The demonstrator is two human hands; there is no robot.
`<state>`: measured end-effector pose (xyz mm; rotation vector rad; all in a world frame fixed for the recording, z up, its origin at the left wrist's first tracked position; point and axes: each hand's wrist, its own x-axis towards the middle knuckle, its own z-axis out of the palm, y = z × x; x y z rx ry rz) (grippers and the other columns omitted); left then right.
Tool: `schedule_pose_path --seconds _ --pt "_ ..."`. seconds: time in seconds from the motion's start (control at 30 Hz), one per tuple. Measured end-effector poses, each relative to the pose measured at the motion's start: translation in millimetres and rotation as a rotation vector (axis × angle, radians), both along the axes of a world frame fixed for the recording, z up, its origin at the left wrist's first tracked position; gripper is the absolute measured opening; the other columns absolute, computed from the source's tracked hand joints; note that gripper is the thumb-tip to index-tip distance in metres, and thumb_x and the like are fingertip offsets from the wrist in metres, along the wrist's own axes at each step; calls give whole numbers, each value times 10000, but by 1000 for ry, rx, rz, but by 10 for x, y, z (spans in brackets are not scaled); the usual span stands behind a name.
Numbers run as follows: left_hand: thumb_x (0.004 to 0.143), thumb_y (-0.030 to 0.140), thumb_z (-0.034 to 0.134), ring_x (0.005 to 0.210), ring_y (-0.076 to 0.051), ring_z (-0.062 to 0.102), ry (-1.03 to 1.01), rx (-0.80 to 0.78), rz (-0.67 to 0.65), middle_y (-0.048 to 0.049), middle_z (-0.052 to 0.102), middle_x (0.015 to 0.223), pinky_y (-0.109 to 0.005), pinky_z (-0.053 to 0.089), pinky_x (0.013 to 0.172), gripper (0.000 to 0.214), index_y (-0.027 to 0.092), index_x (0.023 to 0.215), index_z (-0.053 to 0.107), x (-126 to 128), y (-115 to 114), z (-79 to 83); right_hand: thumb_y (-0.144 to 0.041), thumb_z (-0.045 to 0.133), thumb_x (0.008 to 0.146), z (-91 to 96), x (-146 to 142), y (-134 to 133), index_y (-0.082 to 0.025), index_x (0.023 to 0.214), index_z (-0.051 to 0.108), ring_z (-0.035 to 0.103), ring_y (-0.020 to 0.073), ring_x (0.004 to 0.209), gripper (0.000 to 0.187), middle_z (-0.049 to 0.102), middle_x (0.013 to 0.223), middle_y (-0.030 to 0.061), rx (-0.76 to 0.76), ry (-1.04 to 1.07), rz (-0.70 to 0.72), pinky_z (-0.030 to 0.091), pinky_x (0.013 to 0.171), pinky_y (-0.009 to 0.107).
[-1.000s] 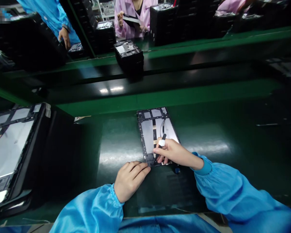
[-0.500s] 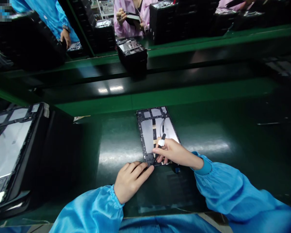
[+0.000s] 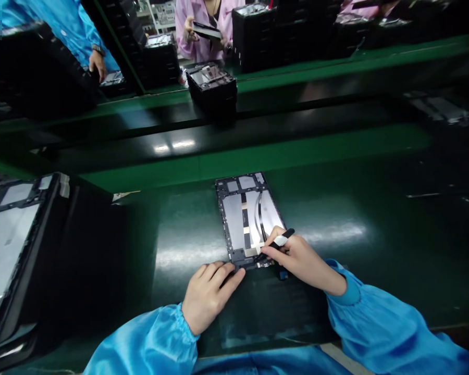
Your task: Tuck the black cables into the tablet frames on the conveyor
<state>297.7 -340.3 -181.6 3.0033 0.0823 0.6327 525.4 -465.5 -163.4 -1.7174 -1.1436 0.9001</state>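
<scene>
An open tablet chassis lies flat on the dark green bench, its silver plates and a flex strip facing up. My right hand is closed round a black pen-like tool with a white band. The tool's tip rests on the chassis near its lower edge. My left hand lies on the bench with curled fingers. Its fingertips touch the chassis's near left corner, and nothing shows in them.
A black tray with another chassis stands at the left. Beyond the bench runs a dark conveyor carrying a stack of black trays. People in blue and pink coats work behind further tray stacks.
My right hand has shifted to the right and lower, tilting the tool flatter so its top points right. More of the chassis's middle shows. My left hand stays at the corner.
</scene>
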Motion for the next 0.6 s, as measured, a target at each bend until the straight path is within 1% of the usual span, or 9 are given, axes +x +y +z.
schedule_pose_path --seconds 0.2,0.27,0.43,0.6 --pt "997 132 448 1002 -198 588 -35 -35 3 -88 642 1134 -314 466 793 283 198 1204 629 1 -3 -76 -384 591 943 -25 -3 43 -217 797 560 669 201 629 224 627 689 -1 22 158 -17 482 511 278" --pt "988 120 457 1004 -199 594 -32 -18 6 -93 638 1141 -311 467 792 294 197 1220 622 4 -8 -82 -378 592 938 -21 -7 46 -216 789 563 664 196 607 222 631 676 -3 24 146 -24 483 511 279" --pt "996 105 404 977 -203 602 -2 61 10 -98 635 1134 -315 465 773 363 211 1289 588 13 -23 -59 -372 587 938 -30 -12 42 -211 803 583 678 204 622 211 660 674 5 20 125 -34 485 522 281" --pt "982 120 456 969 -217 595 15 32 28 -97 623 1140 -327 479 774 349 217 1290 589 11 -24 -84 -367 591 936 -57 -5 38 -210 811 588 684 205 624 201 672 666 4 8 109 -38 476 519 279"
